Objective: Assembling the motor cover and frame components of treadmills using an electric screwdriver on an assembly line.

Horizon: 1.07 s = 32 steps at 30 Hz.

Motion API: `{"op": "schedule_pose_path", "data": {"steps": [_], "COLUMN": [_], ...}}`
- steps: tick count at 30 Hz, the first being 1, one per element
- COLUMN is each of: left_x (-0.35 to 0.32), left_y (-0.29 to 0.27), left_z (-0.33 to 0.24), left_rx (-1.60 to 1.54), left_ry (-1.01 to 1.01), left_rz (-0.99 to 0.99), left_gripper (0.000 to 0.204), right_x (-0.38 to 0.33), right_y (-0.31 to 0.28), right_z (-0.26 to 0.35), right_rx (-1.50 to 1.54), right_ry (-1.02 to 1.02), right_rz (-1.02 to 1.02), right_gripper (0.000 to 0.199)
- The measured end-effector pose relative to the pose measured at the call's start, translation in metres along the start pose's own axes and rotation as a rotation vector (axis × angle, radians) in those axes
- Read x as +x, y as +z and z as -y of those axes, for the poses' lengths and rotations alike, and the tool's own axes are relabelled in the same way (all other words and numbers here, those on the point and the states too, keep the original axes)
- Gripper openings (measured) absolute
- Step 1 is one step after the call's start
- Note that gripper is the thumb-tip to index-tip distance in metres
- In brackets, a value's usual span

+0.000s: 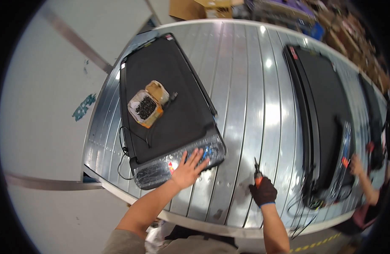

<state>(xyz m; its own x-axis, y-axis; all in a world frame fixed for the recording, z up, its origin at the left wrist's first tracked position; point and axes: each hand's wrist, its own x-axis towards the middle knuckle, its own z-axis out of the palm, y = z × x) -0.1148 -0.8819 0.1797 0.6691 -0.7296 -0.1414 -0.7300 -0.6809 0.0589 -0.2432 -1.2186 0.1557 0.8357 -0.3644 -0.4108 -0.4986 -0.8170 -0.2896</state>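
A flat black treadmill (169, 80) lies on the slatted metal table to the left, its near end capped by a cover (152, 174) wrapped in clear film. My left hand (188, 170) is bare and rests on that cover with the fingers spread. In a dark glove, my right hand (263, 191) grips an orange and black power screwdriver (258, 178), its thin bit pointing away from me over bare slats. On the treadmill belt stands an opened cardboard box (138, 113) full of small dark screws (146, 108). A power cord with a plug (174, 96) lies beside it.
A second black treadmill (326, 97) lies at the right, with loose wires at its near end. Another person's hand (355, 165) touches its film-wrapped cover (342, 156). Cardboard boxes (186, 9) stand beyond the table's far edge. A loose cable (122, 169) hangs beside the left treadmill.
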Motion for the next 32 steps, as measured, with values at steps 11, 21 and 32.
{"op": "schedule_pose_path", "data": {"steps": [11, 21, 32], "left_x": [0.067, 0.042, -0.081], "left_y": [0.037, 0.036, 0.025], "left_z": [-0.117, -0.112, -0.044], "left_rx": [-0.029, -0.213, -0.481], "left_ry": [0.052, 0.135, 0.444], "left_rz": [-0.048, -0.109, -0.086], "left_gripper": [0.084, 0.079, 0.083], "right_x": [0.383, 0.374, 0.182], "right_y": [-0.057, -0.042, -0.010], "right_z": [0.156, 0.167, 0.056], "right_rx": [0.938, 1.120, 0.652], "right_ry": [-0.350, -0.008, -0.192], "right_rz": [0.505, 0.751, 0.225], "right_gripper": [0.060, 0.067, 0.070]}}
